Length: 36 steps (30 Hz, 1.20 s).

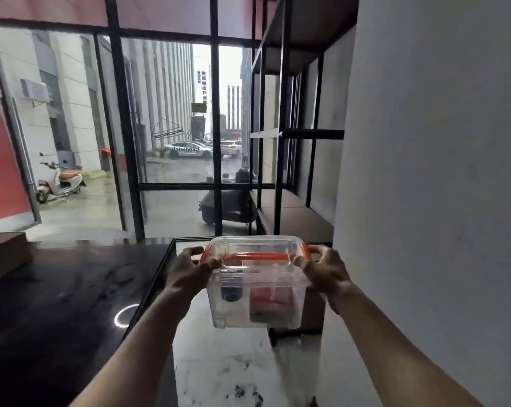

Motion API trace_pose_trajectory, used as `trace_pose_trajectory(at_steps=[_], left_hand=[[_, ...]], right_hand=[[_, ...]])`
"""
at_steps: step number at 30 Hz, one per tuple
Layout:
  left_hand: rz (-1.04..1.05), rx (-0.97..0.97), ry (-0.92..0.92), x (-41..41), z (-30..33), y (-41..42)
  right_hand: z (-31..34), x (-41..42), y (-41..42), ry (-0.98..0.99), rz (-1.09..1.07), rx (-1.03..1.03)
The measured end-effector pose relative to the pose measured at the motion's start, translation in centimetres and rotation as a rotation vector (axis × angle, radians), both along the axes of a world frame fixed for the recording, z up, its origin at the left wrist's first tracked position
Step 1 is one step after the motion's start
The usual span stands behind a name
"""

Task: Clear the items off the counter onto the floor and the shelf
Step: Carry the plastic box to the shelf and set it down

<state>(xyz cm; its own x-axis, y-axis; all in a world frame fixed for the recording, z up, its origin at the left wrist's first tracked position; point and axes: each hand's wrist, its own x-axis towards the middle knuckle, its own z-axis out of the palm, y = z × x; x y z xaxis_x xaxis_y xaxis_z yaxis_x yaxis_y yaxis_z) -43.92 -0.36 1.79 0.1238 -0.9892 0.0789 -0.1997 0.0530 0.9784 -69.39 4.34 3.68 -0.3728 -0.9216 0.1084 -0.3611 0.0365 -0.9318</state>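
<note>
A clear plastic storage box with an orange handle and orange side clips hangs in the air in front of me, over the pale floor. Inside it I make out a dark round item and a red one. My left hand grips its left end at the clip, and my right hand grips its right end. The dark counter lies to my left, its edge just beside my left forearm. A black metal shelf stands ahead on the right, beyond the box.
A cardboard box sits on the counter at far left. A glass wall with black frames closes off the front, with scooters and cars outside. A grey wall runs along my right. The pale, stained floor runs between counter and wall.
</note>
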Motion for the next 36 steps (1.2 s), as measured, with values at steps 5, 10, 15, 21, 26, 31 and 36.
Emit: trace_pose_trajectory(at_steps=[5, 10, 15, 21, 26, 31, 36], left_hand=[[-0.036, 0.060, 0.010, -3.6, -1.1, 1.2], [-0.039, 0.078, 0.007, -6.0, -2.2, 0.6], [-0.013, 0.081, 0.017, -7.4, -3.7, -1.3], [0.047, 0.105, 0.023, -7.6, -5.6, -7.2], [0.055, 0.087, 0.023, -8.0, -6.4, -15.3], [0.068, 0.093, 0.031, -8.1, -6.6, -26.9], [0.097, 0.124, 0.076, -7.0, -5.5, -42.9]], right_hand=[[-1.6, -3.3, 1.1, 0.012, -0.012, 0.044], [-2.9, -5.6, 0.4, -0.012, -0.015, 0.050], [-4.3, -7.0, -1.9, -0.034, 0.025, 0.049], [-5.5, -7.5, -8.2, -0.089, 0.083, 0.067], [-6.4, -7.6, -16.9, -0.100, 0.105, 0.069], [-6.9, -7.5, -29.6, -0.069, 0.110, 0.076], [-5.5, -5.8, -46.9, -0.076, 0.132, 0.112]])
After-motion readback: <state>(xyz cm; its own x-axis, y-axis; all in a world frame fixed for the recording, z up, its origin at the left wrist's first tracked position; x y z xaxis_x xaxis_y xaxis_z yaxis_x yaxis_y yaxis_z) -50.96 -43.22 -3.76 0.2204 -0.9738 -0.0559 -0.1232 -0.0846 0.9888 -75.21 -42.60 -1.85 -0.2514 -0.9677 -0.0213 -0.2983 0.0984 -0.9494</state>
